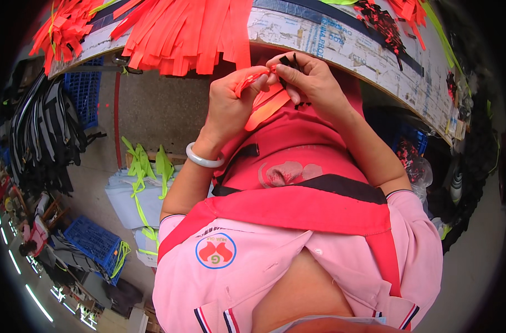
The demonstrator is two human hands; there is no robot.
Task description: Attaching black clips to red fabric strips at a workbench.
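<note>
Over my lap, both hands meet just below the table edge. My left hand (234,99), with a pale bangle (204,156) on its wrist, is closed around neon orange-red fabric strips (268,108). The strips hang down against my red apron (297,141). My right hand (313,83) is closed in a pinch at the upper end of the strips, its fingertips touching those of my left hand. Small black pieces (290,65) stick out between and below the right fingers; their kind is hard to make out.
Ahead, a worn table (289,30) carries a large pile of orange-red strips (189,36) and a black-and-red bundle (381,28). To the left are a blue crate (92,244), hanging black and grey strips (42,127) and a light-blue stack (132,194) with lime-green bands.
</note>
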